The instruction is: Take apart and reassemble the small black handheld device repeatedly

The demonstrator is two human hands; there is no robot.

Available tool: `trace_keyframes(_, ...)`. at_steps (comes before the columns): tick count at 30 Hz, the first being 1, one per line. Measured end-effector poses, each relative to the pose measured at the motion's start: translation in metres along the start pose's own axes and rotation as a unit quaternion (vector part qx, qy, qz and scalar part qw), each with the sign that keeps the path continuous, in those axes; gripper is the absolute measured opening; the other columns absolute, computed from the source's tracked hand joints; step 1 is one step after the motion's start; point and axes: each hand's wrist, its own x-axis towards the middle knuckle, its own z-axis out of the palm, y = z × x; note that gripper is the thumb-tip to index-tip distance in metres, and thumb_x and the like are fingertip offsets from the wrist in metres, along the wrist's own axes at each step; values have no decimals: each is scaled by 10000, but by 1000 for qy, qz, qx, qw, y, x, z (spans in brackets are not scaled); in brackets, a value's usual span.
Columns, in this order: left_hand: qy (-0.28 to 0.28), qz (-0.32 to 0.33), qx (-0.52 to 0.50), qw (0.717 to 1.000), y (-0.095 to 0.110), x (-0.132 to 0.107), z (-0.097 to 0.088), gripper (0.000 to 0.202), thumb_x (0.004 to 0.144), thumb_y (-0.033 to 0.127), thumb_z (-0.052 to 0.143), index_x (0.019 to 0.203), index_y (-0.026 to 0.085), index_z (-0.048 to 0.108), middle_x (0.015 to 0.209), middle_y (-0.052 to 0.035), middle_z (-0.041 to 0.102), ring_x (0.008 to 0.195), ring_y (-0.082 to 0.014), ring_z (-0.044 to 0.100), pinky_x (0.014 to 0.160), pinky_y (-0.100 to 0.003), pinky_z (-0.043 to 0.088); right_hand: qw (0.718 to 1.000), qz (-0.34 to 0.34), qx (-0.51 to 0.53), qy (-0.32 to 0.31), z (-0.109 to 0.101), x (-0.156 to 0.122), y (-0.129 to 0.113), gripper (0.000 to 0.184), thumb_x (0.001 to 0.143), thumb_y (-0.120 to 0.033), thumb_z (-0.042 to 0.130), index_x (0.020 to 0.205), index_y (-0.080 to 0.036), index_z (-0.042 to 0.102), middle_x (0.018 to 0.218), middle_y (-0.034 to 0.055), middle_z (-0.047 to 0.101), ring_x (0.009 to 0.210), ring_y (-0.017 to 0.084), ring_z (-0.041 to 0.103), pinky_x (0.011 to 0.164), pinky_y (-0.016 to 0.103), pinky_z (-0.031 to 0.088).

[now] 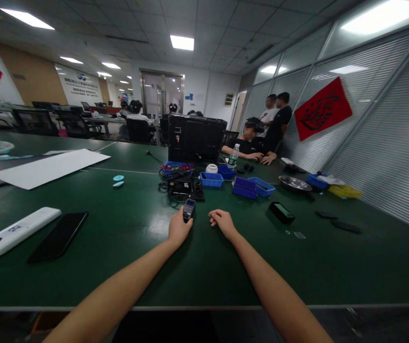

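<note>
My left hand [179,226] is wrapped round a small dark handheld device [189,209] with a screen at its top and what look like buttons below. It holds this device tilted up a little over the green table [204,271]. Just to the right, my right hand [221,223] is close to the tabletop with its fingers curled in. Nothing shows between those fingers, and a gap separates it from the device. Beyond my left hand lies a black boxy device [180,189] among cables.
A black monitor [197,138] stands behind blue trays [211,180] and a water bottle [233,156]. At right are a black box with a green display [281,212] and a metal pan [295,183]. A white power strip [20,230] lies left. A person [249,143] sits across.
</note>
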Motion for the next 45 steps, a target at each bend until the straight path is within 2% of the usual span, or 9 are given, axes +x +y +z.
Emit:
trace_keyframes(9,-21,58,-40,997,16,1,34,688,713,363,570,1303,113,321,1249,-157,492,1139,-247,460,929,-331,358,999,-14,-40,14,1,0,2,212,707,-291,480,776,-132,601,553,-5,578,428,98,525,470,217,425)
trace_keyframes(13,-66,105,-65,990,23,-1,42,675,716,320,548,1317,131,305,1318,-122,434,1179,-220,433,979,-322,335,991,-51,-104,65,2,-2,3,368,765,-395,427,976,-129,568,763,52,627,563,135,575,557,263,460)
trace_keyframes(15,-90,121,-58,987,24,-1,43,632,718,246,516,1311,136,328,1329,-103,425,1199,-206,415,1007,-323,311,973,-87,-191,96,5,-5,2,438,765,-421,450,1094,-142,527,982,98,604,817,185,586,720,302,456)
trace_keyframes(17,-112,135,-45,984,25,0,42,619,700,173,492,1303,140,354,1347,-87,405,1227,-194,382,1034,-324,283,945,-100,-291,109,10,-9,0,535,741,-417,509,1205,-155,454,1126,121,541,1025,233,499,848,336,400)
trace_keyframes(22,-132,146,-53,979,23,1,40,606,672,108,464,1274,152,415,1344,-58,413,1231,-175,376,1053,-306,266,898,-51,-425,97,14,-11,-6,610,752,-338,499,1303,-134,334,1158,161,509,1071,278,448,852,359,375)
trace_keyframes(28,-118,84,-99,985,20,1,37,505,713,148,469,1216,189,487,1248,-40,520,1122,-174,487,988,-309,354,875,23,-452,169,-27,-2,-2,590,750,-349,477,1272,-98,362,1129,206,506,1038,318,457,775,397,408)
trace_keyframes(33,-131,86,-106,982,19,0,33,462,725,163,478,1185,201,516,1199,-32,556,1027,-171,542,940,-305,394,852,77,-470,217,-66,-1,7,592,750,-415,472,1236,-86,392,1085,224,522,987,326,485,712,414,434)
trace_keyframes(40,-136,97,-101,981,20,0,35,410,723,153,480,1121,213,560,1151,-19,585,1015,-157,545,940,-287,390,836,91,-490,228,-71,-2,7,491,729,-447,504,1083,-107,499,1031,194,537,965,317,502,715,393,437)
trace_keyframes(45,-138,100,-106,980,19,-1,34,386,725,155,479,1095,209,576,1139,-15,591,1030,-159,538,953,-288,381,849,85,-441,278,-76,-5,-5,479,728,-467,494,1072,-134,501,1039,166,529,979,298,492,748,378,427)
